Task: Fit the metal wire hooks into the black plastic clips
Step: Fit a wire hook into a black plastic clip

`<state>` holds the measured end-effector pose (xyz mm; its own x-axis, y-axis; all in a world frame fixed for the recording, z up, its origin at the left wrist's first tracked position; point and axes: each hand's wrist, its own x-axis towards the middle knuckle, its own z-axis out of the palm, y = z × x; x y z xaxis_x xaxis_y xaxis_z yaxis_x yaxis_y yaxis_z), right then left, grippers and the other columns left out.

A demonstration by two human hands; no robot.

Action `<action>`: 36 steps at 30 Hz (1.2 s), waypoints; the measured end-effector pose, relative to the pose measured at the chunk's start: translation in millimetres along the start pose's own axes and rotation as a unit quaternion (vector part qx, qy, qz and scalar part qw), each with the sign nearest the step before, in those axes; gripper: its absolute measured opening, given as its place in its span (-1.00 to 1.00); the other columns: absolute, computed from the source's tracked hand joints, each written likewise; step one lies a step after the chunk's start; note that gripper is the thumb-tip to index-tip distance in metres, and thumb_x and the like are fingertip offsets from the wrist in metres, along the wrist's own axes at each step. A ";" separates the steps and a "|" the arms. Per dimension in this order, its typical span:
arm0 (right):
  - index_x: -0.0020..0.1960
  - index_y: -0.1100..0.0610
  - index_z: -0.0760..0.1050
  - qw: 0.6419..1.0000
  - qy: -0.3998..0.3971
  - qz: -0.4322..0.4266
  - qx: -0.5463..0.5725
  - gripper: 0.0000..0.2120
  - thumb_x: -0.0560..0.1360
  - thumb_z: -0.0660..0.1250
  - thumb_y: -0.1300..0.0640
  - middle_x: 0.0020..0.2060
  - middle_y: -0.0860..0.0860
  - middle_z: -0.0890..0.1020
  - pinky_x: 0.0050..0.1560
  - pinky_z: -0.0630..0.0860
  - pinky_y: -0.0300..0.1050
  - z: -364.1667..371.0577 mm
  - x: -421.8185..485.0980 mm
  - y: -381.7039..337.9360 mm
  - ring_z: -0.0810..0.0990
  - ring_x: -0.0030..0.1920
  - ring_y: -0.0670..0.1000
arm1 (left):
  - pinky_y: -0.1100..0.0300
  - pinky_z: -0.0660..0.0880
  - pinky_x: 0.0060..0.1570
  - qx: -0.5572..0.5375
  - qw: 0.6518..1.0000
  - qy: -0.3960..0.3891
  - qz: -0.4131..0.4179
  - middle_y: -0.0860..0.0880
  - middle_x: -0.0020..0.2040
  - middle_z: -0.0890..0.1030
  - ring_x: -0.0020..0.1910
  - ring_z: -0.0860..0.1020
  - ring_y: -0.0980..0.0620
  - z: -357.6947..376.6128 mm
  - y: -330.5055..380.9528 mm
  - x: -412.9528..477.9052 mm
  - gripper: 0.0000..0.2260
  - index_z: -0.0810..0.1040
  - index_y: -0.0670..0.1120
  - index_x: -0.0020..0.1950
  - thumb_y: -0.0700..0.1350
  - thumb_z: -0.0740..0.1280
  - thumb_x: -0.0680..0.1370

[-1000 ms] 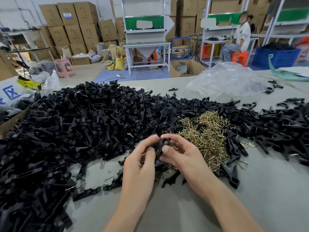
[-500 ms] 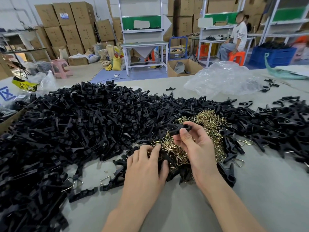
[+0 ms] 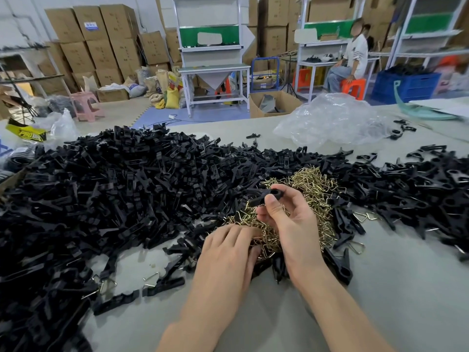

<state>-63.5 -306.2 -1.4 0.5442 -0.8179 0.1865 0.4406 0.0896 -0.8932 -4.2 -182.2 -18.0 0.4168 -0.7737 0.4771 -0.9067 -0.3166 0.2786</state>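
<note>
Head view: right hand (image 3: 291,219) raised over hook pile (image 3: 304,199), grip closed on one black clip (image 3: 266,194) between thumb and fingertips, clip roughly level, round end to the right. Left hand (image 3: 228,252) palm down at near edge of hook pile, fingers (image 3: 243,232) dug into the brass tangle, apparently picking out one hook; whether anything is pinched yet, cannot tell. Big clip heap (image 3: 114,194) across left and far side of table (image 3: 406,301), more clips at right. Some clips with hooks fitted lying near right of hook pile.

Risks, as judged: hooks interlocked, so pulling one likely to drag a cluster and scatter pieces over table. Thin wire could slip from fingertips or snag. Light two-finger hold on clip may let it twist when hook is pressed in, so hook misses its slot.
</note>
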 end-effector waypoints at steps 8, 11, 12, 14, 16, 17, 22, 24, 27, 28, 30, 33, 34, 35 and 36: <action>0.15 0.10 0.58 1.000 -0.020 0.009 0.015 -0.81 0.55 0.39 0.25 -0.15 0.00 0.68 -0.08 0.64 -0.17 -2.1 0.2 -0.7 0.69 -0.16 0.01 | 0.13 0.49 -0.01 -0.053 0.989 0.102 -0.097 0.16 -0.07 0.60 -0.04 0.51 0.11 -4.6 -7.3 -1.1 -0.79 0.58 0.02 0.05 0.00 0.17 0.65; 0.15 0.09 0.58 0.999 -0.032 0.013 0.015 -0.77 0.50 0.42 0.18 -0.12 0.03 0.68 -0.07 0.64 -0.17 -1.2 -0.3 -1.4 0.70 -0.15 0.01 | 0.26 0.44 0.07 -0.115 0.977 0.129 -0.126 0.22 0.02 0.55 0.05 0.50 0.18 -4.8 -10.1 -0.8 -0.77 0.61 0.05 0.14 0.04 0.19 0.64; 0.15 0.08 0.58 0.999 -0.035 0.014 0.016 -0.74 0.47 0.43 0.14 -0.11 0.05 0.68 -0.07 0.64 -0.17 -1.0 -0.7 -1.7 0.70 -0.15 0.02 | 0.29 0.43 0.07 -0.141 0.971 0.139 -0.135 0.24 0.03 0.54 0.08 0.51 0.17 -5.8 -10.2 -0.3 -0.76 0.62 0.05 0.17 0.04 0.20 0.64; 0.14 0.07 0.59 0.999 -0.037 0.014 0.018 -0.71 0.42 0.43 0.09 -0.07 0.08 0.68 -0.07 0.63 -0.17 -1.1 -0.9 -2.4 0.70 -0.15 0.02 | 0.33 0.43 0.00 -0.184 0.959 0.158 -0.150 0.23 0.00 0.51 0.03 0.54 0.13 -8.9 -9.6 0.7 -0.76 0.64 0.08 0.20 0.04 0.22 0.64; 0.14 0.07 0.59 0.999 -0.039 0.015 0.020 -0.70 0.41 0.44 0.09 -0.05 0.12 0.68 -0.07 0.64 -0.17 -1.1 -0.7 -2.9 0.70 -0.15 0.03 | 0.39 0.42 -0.09 -0.218 0.947 0.171 -0.161 0.21 -0.04 0.52 -0.04 0.55 0.12 -11.8 -8.6 0.4 -0.78 0.63 0.14 0.16 0.04 0.22 0.63; 0.13 0.06 0.59 0.999 -0.042 0.016 0.023 -0.71 0.41 0.44 0.09 -0.05 0.13 0.67 -0.07 0.63 -0.17 -0.9 -0.5 -3.5 0.70 -0.15 0.03 | 0.40 0.41 -0.10 -0.235 0.941 0.173 -0.170 0.21 -0.03 0.52 -0.04 0.55 0.13 -12.9 -8.0 0.3 -0.79 0.62 0.18 0.14 0.07 0.22 0.62; 0.08 0.02 0.64 0.995 -0.080 0.031 0.044 -0.76 0.41 0.45 0.11 -0.02 0.12 0.69 -0.03 0.64 -0.13 -1.2 -1.1 -5.4 0.71 -0.08 0.05 | 0.43 0.44 -0.10 -0.308 0.909 0.167 -0.226 0.26 -0.02 0.62 -0.05 0.60 0.22 -14.3 -9.5 -0.4 -0.87 0.61 0.24 0.07 0.06 0.28 0.61; 0.08 0.01 0.65 0.994 -0.098 0.038 0.044 -0.78 0.43 0.45 0.12 0.04 0.14 0.69 0.02 0.64 -0.10 -1.5 -2.1 -5.3 0.71 -0.01 0.07 | 0.43 0.44 -0.17 -0.306 0.910 0.156 -0.231 0.27 -0.10 0.65 -0.16 0.60 0.24 -14.1 -9.5 -1.3 -0.86 0.62 0.22 0.09 0.01 0.30 0.63; 0.05 -0.03 0.66 0.992 -0.113 0.040 0.043 -0.80 0.44 0.44 0.14 0.07 0.13 0.68 0.04 0.64 -0.09 -1.7 -2.4 -5.1 0.70 0.04 0.07 | 0.43 0.46 -0.15 -0.317 0.907 0.155 -0.229 0.23 -0.10 0.65 -0.15 0.61 0.21 -14.9 -7.2 -1.2 -0.84 0.60 0.22 0.12 -0.02 0.31 0.62; 0.05 -0.03 0.66 0.992 -0.115 0.039 0.041 -0.80 0.44 0.44 0.14 0.07 0.11 0.69 0.04 0.64 -0.10 -1.9 -2.0 -5.1 0.70 0.05 0.06 | 0.42 0.47 -0.13 -0.342 0.896 0.154 -0.239 0.20 -0.12 0.66 -0.15 0.62 0.19 -15.4 -6.6 -0.5 -0.85 0.61 0.21 0.11 -0.03 0.33 0.62; 0.07 -0.03 0.65 0.992 -0.121 0.034 0.031 -0.79 0.45 0.43 0.14 0.07 0.06 0.69 0.04 0.64 -0.10 -2.7 -1.4 -4.9 0.70 0.05 0.04 | 0.41 0.50 -0.15 -0.397 0.865 0.150 -0.267 0.12 -0.19 0.69 -0.19 0.63 0.18 -16.6 -6.5 1.6 -0.88 0.65 0.18 0.05 -0.04 0.36 0.61; 0.10 -0.05 0.65 0.991 -0.132 0.024 0.005 -0.76 0.45 0.42 0.13 0.06 0.02 0.70 0.04 0.64 -0.12 -3.5 -1.5 -4.1 0.71 0.05 0.03 | 0.39 0.52 -0.21 -0.474 0.820 0.143 -0.288 0.02 -0.22 0.71 -0.26 0.64 0.15 -18.2 -8.4 4.2 -0.92 0.70 0.06 -0.03 -0.09 0.41 0.58; 0.10 -0.07 0.65 0.991 -0.134 0.024 0.000 -0.75 0.44 0.42 0.13 0.05 0.01 0.70 0.03 0.64 -0.13 -3.5 -1.8 -3.9 0.71 0.05 0.04 | 0.38 0.54 -0.21 -0.499 0.806 0.135 -0.289 -0.01 -0.21 0.71 -0.27 0.63 0.13 -18.5 -9.1 4.8 -0.92 0.71 0.02 -0.06 -0.11 0.42 0.57; 0.10 -0.08 0.65 0.990 -0.137 0.025 -0.004 -0.75 0.44 0.42 0.13 0.04 0.01 0.71 0.03 0.64 -0.14 -3.6 -2.1 -4.0 0.71 0.06 0.05 | 0.35 0.55 -0.20 -0.519 0.795 0.127 -0.288 -0.03 -0.21 0.71 -0.27 0.63 0.11 -18.7 -9.8 5.3 -0.92 0.71 -0.01 -0.08 -0.11 0.42 0.57; 0.11 -0.08 0.65 0.990 -0.140 0.026 -0.008 -0.74 0.44 0.42 0.13 0.03 0.02 0.71 0.02 0.64 -0.14 -3.8 -2.5 -4.1 0.71 0.06 0.05 | 0.32 0.56 -0.20 -0.534 0.785 0.118 -0.290 -0.03 -0.22 0.70 -0.26 0.63 0.09 -19.0 -10.2 5.7 -0.92 0.71 -0.01 -0.11 -0.10 0.42 0.56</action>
<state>-69.4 -306.7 0.3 0.7436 -0.6223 0.2446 0.3971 0.1167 -0.9103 8.7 -173.0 -2.4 0.8538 -0.5071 0.1180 -0.0413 0.1600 0.9863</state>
